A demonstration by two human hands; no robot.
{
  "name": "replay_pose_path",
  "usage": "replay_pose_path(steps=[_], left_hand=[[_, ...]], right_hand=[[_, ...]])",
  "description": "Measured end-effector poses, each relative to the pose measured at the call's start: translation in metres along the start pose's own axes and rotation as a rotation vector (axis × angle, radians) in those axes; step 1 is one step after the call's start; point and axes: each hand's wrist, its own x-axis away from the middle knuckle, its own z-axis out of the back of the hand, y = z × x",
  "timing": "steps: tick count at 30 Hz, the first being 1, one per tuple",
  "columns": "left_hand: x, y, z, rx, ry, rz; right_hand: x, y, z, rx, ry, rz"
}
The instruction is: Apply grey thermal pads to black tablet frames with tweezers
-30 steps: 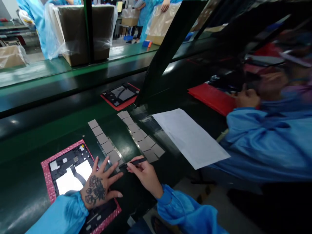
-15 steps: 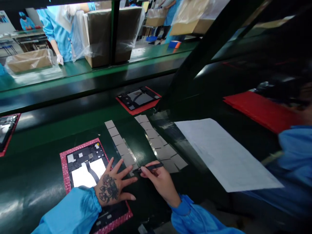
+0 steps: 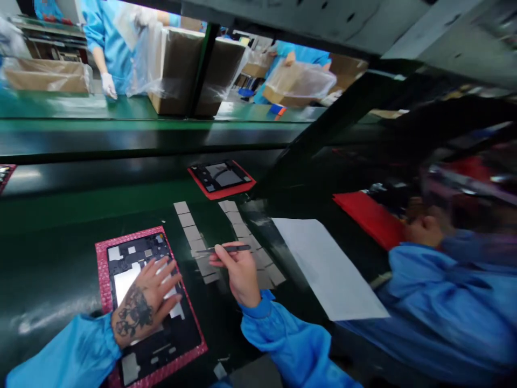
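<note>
My left hand [image 3: 147,302] lies with its fingers spread over an opened tablet [image 3: 177,337], covering part of its bright silver battery area. The tablet rests on a pink bubble-wrap sheet [image 3: 102,269]. Between thumb and fingers, my right hand [image 3: 238,269] grips dark tweezers [image 3: 236,248], whose tips point left at a strip of grey square pads [image 3: 186,220]. Whether the tips touch a pad I cannot tell. A second, wider group of grey pads [image 3: 238,229] lies beyond the right hand, partly hidden by it.
Another tablet [image 3: 222,178] lies on red wrap at the back. A white sheet [image 3: 319,264] is at the right, near a co-worker's blue sleeve [image 3: 428,269] and a red packet [image 3: 369,218]. A slanted dark post [image 3: 311,137] rises behind. Cardboard boxes [image 3: 177,75] stand across the bench.
My left hand has moved left from beside the pad strip onto the tablet. The right hand with the tweezers has shifted up along the strip. The head view has turned.
</note>
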Motion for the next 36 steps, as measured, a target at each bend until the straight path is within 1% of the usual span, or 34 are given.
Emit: replay_pose_path(steps=[2,4,7,10,12,16,31,36], left_hand=[[0.018,-0.022,0.012,-0.082,0.102,0.106],[0.034,-0.044,0.018,-0.167,0.177,0.227],[0.048,-0.067,0.013,-0.241,0.212,0.353],[0.052,-0.072,0.001,-0.260,0.183,0.389],[0.051,-0.069,-0.004,-0.260,0.161,0.399],[0.049,-0.062,-0.006,-0.250,0.158,0.411],[0.047,-0.058,-0.004,-0.217,0.170,0.419],[0.047,-0.058,-0.005,-0.218,0.169,0.422]], right_hand=[[0.002,0.008,-0.029,-0.014,-0.090,-0.052],[0.005,0.018,-0.058,-0.034,-0.177,-0.105],[0.008,0.035,-0.095,-0.039,-0.263,-0.142],[0.009,0.051,-0.116,-0.004,-0.290,-0.110],[0.008,0.058,-0.120,0.021,-0.281,-0.085],[0.010,0.063,-0.118,0.056,-0.261,-0.062],[0.015,0.060,-0.115,0.113,-0.296,-0.022],[0.015,0.061,-0.116,0.101,-0.284,-0.027]])
